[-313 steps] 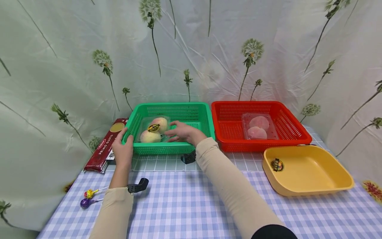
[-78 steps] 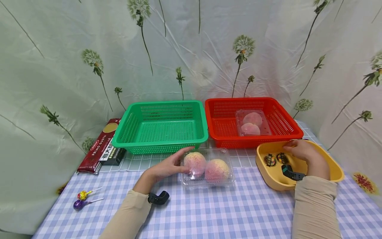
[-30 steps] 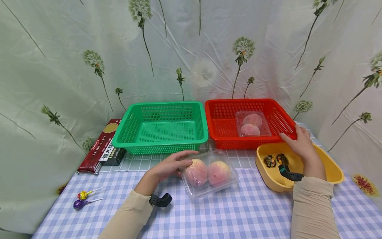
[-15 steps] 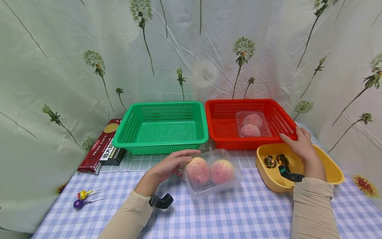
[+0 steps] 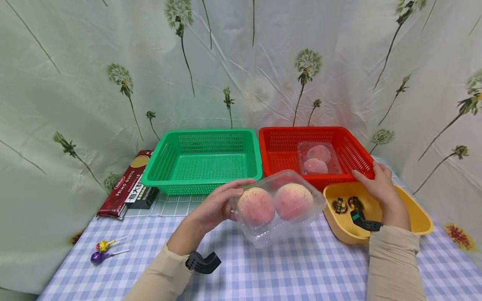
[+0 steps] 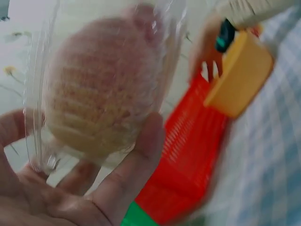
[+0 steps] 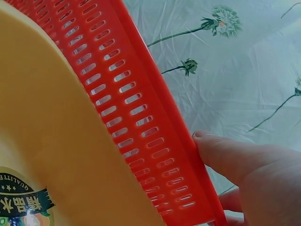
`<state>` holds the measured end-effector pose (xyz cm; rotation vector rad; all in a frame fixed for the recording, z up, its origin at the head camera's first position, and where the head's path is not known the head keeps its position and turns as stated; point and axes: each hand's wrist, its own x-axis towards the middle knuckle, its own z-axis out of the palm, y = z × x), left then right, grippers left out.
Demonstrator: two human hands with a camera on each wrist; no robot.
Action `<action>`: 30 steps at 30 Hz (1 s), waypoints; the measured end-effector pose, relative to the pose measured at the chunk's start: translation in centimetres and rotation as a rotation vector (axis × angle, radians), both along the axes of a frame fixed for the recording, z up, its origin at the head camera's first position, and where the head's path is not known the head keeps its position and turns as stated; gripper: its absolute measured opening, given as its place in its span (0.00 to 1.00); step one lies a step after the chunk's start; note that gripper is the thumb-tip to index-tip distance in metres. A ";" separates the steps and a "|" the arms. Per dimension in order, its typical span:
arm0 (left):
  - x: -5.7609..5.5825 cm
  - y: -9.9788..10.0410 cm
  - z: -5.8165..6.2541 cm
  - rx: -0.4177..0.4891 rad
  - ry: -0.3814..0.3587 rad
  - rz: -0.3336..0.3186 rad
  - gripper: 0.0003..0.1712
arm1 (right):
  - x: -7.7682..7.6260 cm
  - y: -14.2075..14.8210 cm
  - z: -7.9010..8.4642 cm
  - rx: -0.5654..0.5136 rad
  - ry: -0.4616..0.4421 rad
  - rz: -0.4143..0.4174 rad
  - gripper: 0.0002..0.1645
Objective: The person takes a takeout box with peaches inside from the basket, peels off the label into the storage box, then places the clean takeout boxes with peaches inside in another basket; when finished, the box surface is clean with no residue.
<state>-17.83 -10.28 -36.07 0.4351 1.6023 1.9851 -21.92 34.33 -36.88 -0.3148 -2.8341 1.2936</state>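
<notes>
My left hand point(image 5: 216, 205) holds a clear plastic box point(image 5: 278, 211) by its left end, raised off the table and tilted. Two pink-and-yellow peaches point(image 5: 293, 202) sit inside it. In the left wrist view, thumb and fingers grip around the end of the box, and one peach point(image 6: 101, 89) shows large through the plastic. At the right, my right hand point(image 5: 384, 190) pinches the front right corner of the red basket point(image 5: 293, 180), thumb on one side of the rim point(image 7: 188, 136). Another clear box of two peaches point(image 5: 318, 159) lies in that basket.
A green basket point(image 5: 203, 184) stands left of the red one. Two round stickers point(image 5: 340, 206) are stuck inside the yellow tray point(image 5: 376, 209) in front of it. At left lie a red spaghetti pack point(image 5: 126, 184), a black box point(image 5: 143, 198) and two lollipops point(image 5: 101, 251).
Earlier the stickered peach box lay in the green basket; now it is out, without its sticker, lifted rightward by my left hand. The tray gained a sticker. My right hand moved from tray to red basket.
</notes>
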 end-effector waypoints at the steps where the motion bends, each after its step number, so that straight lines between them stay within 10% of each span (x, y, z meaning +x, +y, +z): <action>1: 0.1 0.2 0.4 0.022 -0.010 0.015 0.28 | 0.0 0.0 0.0 0.003 -0.004 0.000 0.59; 8: -0.2 2.0 2.9 0.134 -0.077 0.143 0.28 | 0.0 -0.1 0.1 0.016 -0.003 -0.010 0.57; 16: -3.3 5.6 5.0 0.125 -0.108 0.345 0.28 | -0.1 0.0 -0.1 0.000 0.006 -0.024 0.58; 30: -9.9 12.0 5.5 -0.197 0.044 0.494 0.28 | -0.2 0.0 -0.4 -0.017 0.020 -0.017 0.58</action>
